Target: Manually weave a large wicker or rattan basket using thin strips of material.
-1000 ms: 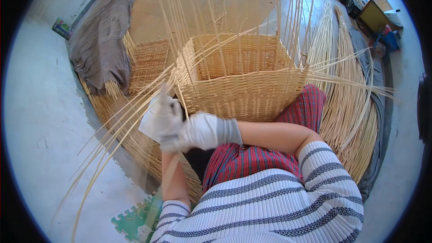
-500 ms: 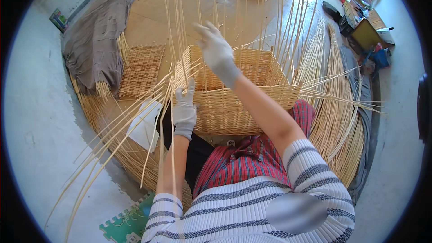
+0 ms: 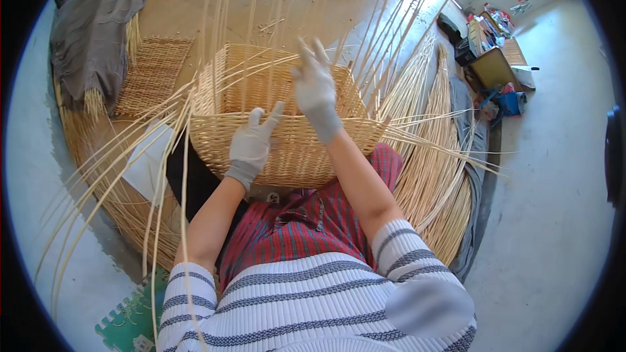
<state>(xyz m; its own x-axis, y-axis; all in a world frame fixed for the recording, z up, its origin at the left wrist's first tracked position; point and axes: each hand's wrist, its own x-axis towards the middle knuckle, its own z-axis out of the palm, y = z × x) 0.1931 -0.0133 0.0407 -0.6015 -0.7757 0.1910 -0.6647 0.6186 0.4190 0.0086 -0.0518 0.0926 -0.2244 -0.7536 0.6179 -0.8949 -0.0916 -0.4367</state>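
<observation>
A woven wicker basket (image 3: 287, 163) with an open top rests on my lap, and long thin upright stakes (image 3: 251, 26) rise from its walls. My left hand (image 3: 251, 143), in a pale glove, lies against the outside of the near wall with its fingers apart and pointing to the rim. Over the basket's opening, right of the middle, hovers my right hand (image 3: 316, 91), also gloved, its fingers stretched up and slightly blurred. No strand shows gripped in either hand. Loose wicker rods (image 3: 111, 186) fan out from the left corner, and more rods (image 3: 450, 140) jut from the right corner.
Bundles of long wicker rods (image 3: 437, 195) lie on the floor at the right. At the left are a woven mat (image 3: 156, 72), a grey cloth (image 3: 98, 26) over more rods, and a white sheet (image 3: 149, 166). A cluttered low table (image 3: 495, 68) stands at the far right.
Both hands have shifted right along the basket: the left along the near wall, the right from above the left part to right of the middle. The whole view has turned a little right.
</observation>
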